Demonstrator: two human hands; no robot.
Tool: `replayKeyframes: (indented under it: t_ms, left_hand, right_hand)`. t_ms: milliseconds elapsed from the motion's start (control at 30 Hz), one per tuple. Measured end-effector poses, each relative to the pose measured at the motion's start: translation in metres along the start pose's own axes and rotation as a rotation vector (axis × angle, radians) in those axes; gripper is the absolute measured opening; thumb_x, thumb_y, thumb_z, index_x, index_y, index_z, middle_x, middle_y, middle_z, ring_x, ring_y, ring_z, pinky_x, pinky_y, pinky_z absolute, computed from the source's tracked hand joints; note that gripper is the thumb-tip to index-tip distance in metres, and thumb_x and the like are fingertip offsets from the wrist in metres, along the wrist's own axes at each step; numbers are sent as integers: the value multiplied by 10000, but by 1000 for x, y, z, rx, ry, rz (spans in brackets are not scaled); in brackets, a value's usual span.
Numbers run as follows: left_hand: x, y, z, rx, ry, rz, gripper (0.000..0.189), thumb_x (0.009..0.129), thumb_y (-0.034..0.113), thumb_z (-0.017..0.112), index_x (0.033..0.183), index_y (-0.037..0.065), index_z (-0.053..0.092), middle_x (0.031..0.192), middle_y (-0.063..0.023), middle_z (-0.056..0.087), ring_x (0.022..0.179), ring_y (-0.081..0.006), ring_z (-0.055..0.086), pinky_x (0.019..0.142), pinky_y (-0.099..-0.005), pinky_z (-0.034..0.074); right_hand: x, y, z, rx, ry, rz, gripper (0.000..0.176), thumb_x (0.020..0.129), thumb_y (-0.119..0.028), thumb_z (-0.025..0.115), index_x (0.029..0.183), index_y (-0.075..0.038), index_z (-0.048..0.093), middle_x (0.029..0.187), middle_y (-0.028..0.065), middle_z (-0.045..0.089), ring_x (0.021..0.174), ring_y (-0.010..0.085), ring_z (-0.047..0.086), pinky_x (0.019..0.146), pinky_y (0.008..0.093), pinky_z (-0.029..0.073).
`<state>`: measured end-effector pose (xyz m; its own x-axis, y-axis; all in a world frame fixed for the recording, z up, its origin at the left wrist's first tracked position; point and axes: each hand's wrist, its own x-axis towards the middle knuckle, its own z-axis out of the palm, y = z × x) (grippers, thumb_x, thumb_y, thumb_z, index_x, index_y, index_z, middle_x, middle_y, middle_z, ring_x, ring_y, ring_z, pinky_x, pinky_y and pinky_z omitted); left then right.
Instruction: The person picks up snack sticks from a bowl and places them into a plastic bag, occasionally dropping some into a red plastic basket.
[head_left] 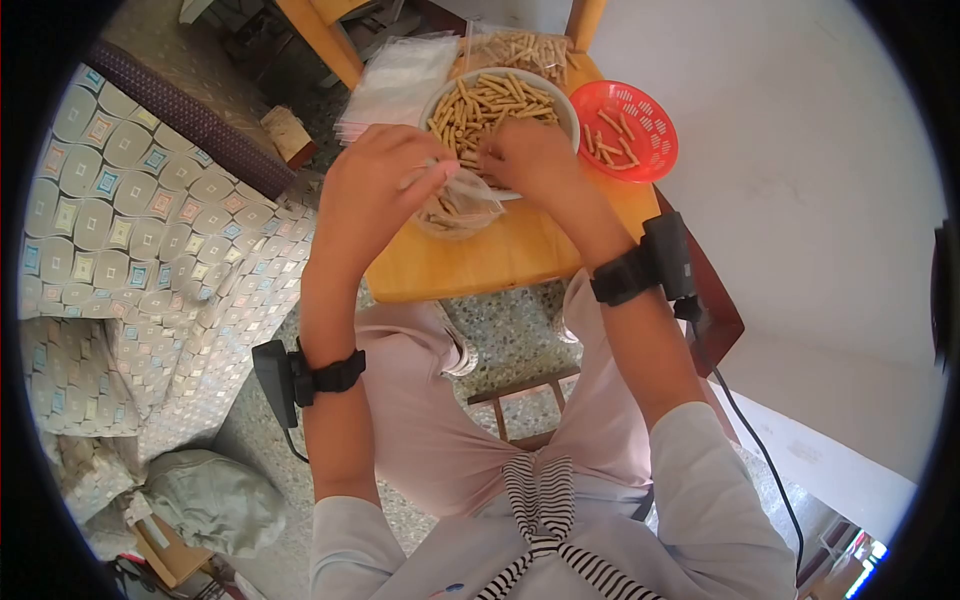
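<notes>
My left hand pinches the rim of a clear plastic bag, which holds some brown sticks and hangs over the front left of the bowl. A round white bowl is heaped with short brown sticks. My right hand is at the right part of the bowl, over the sticks, with its fingers curled near the bag's mouth; what its fingertips hold, if anything, is too small to make out.
The bowl stands on a wooden chair seat. A red basket with several sticks is at the right. Empty clear bags lie at the left; a filled bag is behind the bowl. Patterned cloth covers something at far left.
</notes>
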<state>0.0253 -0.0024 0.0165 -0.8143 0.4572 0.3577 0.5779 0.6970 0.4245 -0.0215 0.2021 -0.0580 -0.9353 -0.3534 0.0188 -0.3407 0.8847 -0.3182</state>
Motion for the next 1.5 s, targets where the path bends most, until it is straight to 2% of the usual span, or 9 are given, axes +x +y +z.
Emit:
replayKeyframes:
  t_ms: [67,167,300,400,467,633,800,1300,1500]
  left_hand:
    - [3,4,0,-1,95,-23,174,859,207,721,973,76,726,1012,-65,691,979,-269,629,854,-370,495]
    - [4,2,1,27,215,-48,188,862,241,723,1005,119,730,986,-40,689,944,-254,630,807,-362,502]
    - [4,0,7,38,257,-91,222,867,247,725,1059,136,727,984,-26,688,933,-247,632,800,-350,504]
    - [5,3,6,16,189,-142,308,870,175,715,1165,93,696,1067,-82,688,993,-265,633,875,-350,492]
    - [6,4,6,14,179,-114,309,874,168,710,1175,98,696,1071,-79,686,994,-263,632,875,-346,490]
    - [9,8,8,-29,179,-52,284,873,121,712,1155,90,711,1037,-74,687,921,-222,647,822,-312,502]
    - [10,11,6,-245,305,-73,173,840,110,749,1011,87,744,892,-40,688,725,-156,646,651,-259,494]
    - [9,12,7,-300,370,-117,155,865,44,731,1019,31,740,920,-54,706,747,-110,648,667,-233,494]
    - [9,11,6,-320,364,-281,180,909,51,689,1087,24,706,976,-60,729,808,-118,712,689,-235,520]
  right_hand:
    - [1,0,-5,279,293,-72,152,829,-239,678,901,-140,767,875,125,715,840,318,692,726,441,533]
    - [-4,-5,-22,328,295,-20,243,869,-259,698,1044,-92,727,988,87,708,863,254,675,758,374,528]
    - [0,-4,-20,439,374,-56,249,860,-230,722,1062,-85,714,992,85,702,845,254,667,762,359,527]
    - [2,-8,-20,534,485,-117,151,857,-213,697,960,-105,722,906,116,682,831,320,664,725,426,518]
    - [4,-8,-21,550,543,-275,148,856,-184,701,975,-96,716,919,115,668,863,312,653,741,407,512]
    - [4,-13,-24,616,438,-366,170,854,-157,706,1002,-74,715,939,119,666,883,309,648,756,388,507]
    - [-1,-19,-31,706,375,-431,179,871,-130,686,1027,-46,707,968,115,658,884,314,643,767,381,506]
    - [1,-21,-28,728,454,-518,168,906,-124,662,1047,-46,707,989,100,671,882,301,649,767,370,512]
    - [-4,-15,-42,839,490,-379,169,886,-156,713,1022,-58,733,941,55,700,756,160,642,703,292,513]
